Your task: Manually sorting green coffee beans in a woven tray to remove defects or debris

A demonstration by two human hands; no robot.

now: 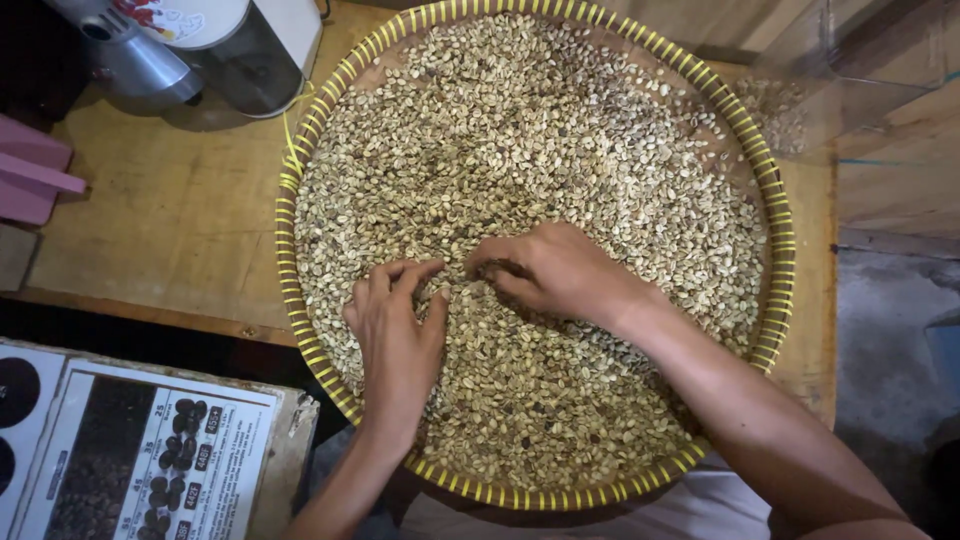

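We see pale green-beige beans (560, 140) spread in a loose, shallow layer across a round woven tray (290, 250) with yellow-bound rim.

Worn wooden table (170, 215), grey concrete floor (890, 350) at right — wooden planks (900, 170) beyond, warm even light

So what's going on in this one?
A person has both bare hands in a big round woven tray with a yellow rim, filled with pale green unroasted coffee beans. The left hand rests on the beans with fingers curled, and the right hand picks through them right beside it, near the tray's middle. The tray sits on a wooden table, with a grinder-like machine at its far left corner and a printed chart nearer the person.
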